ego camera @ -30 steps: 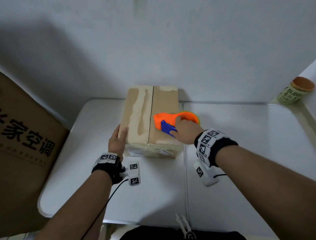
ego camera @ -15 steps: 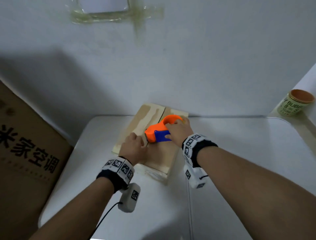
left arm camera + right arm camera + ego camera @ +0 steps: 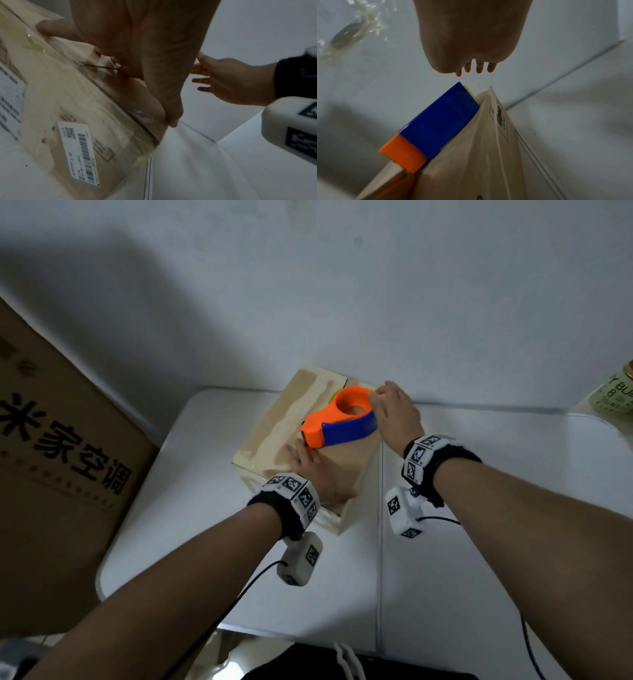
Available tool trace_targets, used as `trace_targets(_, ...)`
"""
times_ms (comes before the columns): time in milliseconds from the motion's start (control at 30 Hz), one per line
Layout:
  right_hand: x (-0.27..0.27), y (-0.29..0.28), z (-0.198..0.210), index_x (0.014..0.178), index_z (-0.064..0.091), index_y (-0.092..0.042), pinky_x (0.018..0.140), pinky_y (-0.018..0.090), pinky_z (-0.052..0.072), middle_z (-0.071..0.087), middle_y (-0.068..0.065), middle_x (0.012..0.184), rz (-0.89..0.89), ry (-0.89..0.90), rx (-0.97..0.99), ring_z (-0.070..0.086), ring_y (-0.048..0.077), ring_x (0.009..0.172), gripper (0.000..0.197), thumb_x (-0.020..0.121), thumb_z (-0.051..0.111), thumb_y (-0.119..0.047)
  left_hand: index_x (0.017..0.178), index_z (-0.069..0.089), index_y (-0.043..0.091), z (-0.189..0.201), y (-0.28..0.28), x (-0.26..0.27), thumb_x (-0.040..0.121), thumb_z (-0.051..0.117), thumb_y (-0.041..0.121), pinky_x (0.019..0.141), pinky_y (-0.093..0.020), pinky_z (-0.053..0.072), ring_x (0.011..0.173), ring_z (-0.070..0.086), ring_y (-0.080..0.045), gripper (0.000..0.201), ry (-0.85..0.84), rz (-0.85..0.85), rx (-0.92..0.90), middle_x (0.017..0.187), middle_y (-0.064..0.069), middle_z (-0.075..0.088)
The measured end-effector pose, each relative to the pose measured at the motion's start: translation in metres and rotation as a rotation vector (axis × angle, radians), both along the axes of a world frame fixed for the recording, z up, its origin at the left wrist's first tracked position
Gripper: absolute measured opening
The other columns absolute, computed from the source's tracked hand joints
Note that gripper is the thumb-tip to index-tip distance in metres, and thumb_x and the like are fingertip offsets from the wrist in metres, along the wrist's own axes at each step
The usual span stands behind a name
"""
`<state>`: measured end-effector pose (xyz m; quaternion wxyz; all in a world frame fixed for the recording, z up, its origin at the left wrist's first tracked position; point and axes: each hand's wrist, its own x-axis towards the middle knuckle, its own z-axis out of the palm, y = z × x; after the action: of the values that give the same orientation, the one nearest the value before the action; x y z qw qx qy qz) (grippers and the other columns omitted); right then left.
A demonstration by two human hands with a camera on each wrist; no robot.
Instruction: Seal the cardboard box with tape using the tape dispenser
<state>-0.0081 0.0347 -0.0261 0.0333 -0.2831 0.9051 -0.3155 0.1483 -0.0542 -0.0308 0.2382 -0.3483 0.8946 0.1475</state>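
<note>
A cardboard box [image 3: 270,433] stands skewed on the white table [image 3: 479,525], its side labels facing the left wrist view [image 3: 77,148]. The orange and blue tape dispenser [image 3: 342,422] lies on the box top, toothed end toward me [image 3: 436,121]. My left hand [image 3: 315,470] lies palm down on the top near that toothed end, thumb spread [image 3: 48,29]. My right hand [image 3: 394,416] is at the dispenser's round rear with straight, spread fingers [image 3: 202,81]. It grips nothing. Whether it touches the ring I cannot tell.
A large brown carton [image 3: 51,457] with printed characters leans at the table's left edge. A green can [image 3: 616,398] sits on a ledge at the far right. The wall is right behind the box. Open table surface lies near me and to the right.
The box has turned to a diagonal. My left hand moved from the box's left side onto its top. My right hand let go of the dispenser's handle and opened at its rear.
</note>
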Motion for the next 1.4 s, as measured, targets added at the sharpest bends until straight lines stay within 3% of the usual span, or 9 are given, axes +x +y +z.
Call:
trace_targets(300,-0.003,0.032,-0.009,0.117,0.052,-0.008,0.099,0.045,0.041,0.057,0.012,0.125,-0.171,-0.172,-0.038,0.051,0.032,0.119,0.042,0.099,0.036,-0.043,0.149,-0.019,0.018,0.003,-0.048,0.037,0.064,0.063,0.075,0.107,-0.073,0.008,0.148,-0.012,-0.029,0.131,-0.134,-0.296,-0.011,0.159,0.000,-0.024)
trace_targets(567,0.035,0.040,0.000,0.141,0.042,-0.015,0.110,0.034,0.029,0.042,0.010,0.148,0.166,-0.373,0.238,0.041,0.030,0.135,0.049,0.104,0.022,-0.040,0.151,-0.003,0.032,0.016,-0.124,0.046,0.078,0.072,0.033,0.114,-0.052,0.025,0.148,0.006,-0.027,0.104,-0.158,-0.631,-0.155,0.161,0.000,-0.009)
trace_targets(667,0.046,0.039,-0.001,0.147,0.034,-0.015,0.115,0.031,0.023,0.022,0.009,0.158,0.331,-0.269,0.426,0.034,0.028,0.140,0.043,0.105,0.028,-0.022,0.148,0.025,0.032,0.000,-0.134,0.053,0.082,0.061,0.009,0.112,-0.050,0.028,0.147,0.013,-0.032,0.079,0.229,-0.409,-0.203,0.161,-0.010,-0.001)
trace_targets(733,0.052,0.039,-0.003,0.149,0.032,-0.018,0.115,0.034,0.028,0.018,0.008,0.159,0.371,-0.238,0.463,0.035,0.029,0.139,0.047,0.102,0.033,-0.011,0.142,0.037,0.018,-0.014,-0.136,0.060,0.082,0.057,0.005,0.114,-0.046,0.027,0.143,0.021,-0.039,0.065,0.620,0.030,-0.184,0.158,-0.019,0.006)
trace_targets(800,0.057,0.039,-0.004,0.150,0.029,-0.019,0.113,0.038,0.032,0.014,0.006,0.160,0.364,-0.238,0.492,0.035,0.030,0.139,0.056,0.097,0.036,-0.003,0.144,0.029,0.015,-0.026,-0.135,0.061,0.080,0.062,0.023,0.110,-0.049,0.032,0.135,0.031,-0.045,0.073,0.704,0.587,-0.004,0.156,-0.022,0.008)
trace_targets(900,0.064,0.040,0.001,0.147,0.034,-0.021,0.103,0.036,0.044,0.026,0.011,0.156,0.340,-0.240,0.517,0.050,0.033,0.126,0.059,0.092,0.037,0.001,0.140,0.031,0.004,-0.040,-0.128,0.052,0.079,0.060,0.031,0.073,-0.047,0.057,0.108,0.057,-0.036,0.073,0.680,1.100,0.523,0.143,-0.022,0.041)
trace_targets(1100,0.057,0.045,0.021,0.141,0.046,-0.025,0.114,0.031,0.030,0.039,0.004,0.150,0.403,-0.487,0.609,0.037,0.023,0.138,0.051,0.094,0.043,-0.006,0.149,0.013,0.016,-0.055,-0.132,0.024,0.085,0.051,0.014,0.098,-0.040,0.047,0.104,0.054,-0.020,0.074,0.852,0.978,0.510,0.124,0.000,0.049)
trace_targets(1200,0.057,0.041,0.028,0.129,0.060,-0.022,0.097,0.029,0.046,0.061,0.008,0.129,0.386,-0.582,0.560,0.058,0.025,0.120,0.042,0.091,0.054,-0.006,0.141,0.026,0.012,-0.056,-0.119,0.015,0.076,0.051,0.013,0.101,-0.041,0.044,0.113,0.052,-0.026,0.069,0.903,0.766,0.384,0.127,-0.010,0.050)
trace_targets(1400,0.034,0.048,0.019,0.118,0.065,-0.013,0.092,0.030,0.050,0.063,0.010,0.124,0.021,-0.364,0.183,0.065,0.025,0.103,0.031,0.096,0.043,-0.010,0.117,0.050,0.005,-0.053,-0.088,0.016,0.086,0.065,0.032,0.071,-0.039,0.055,0.087,0.060,-0.026,0.044,0.752,0.840,0.783,0.103,-0.011,0.062)
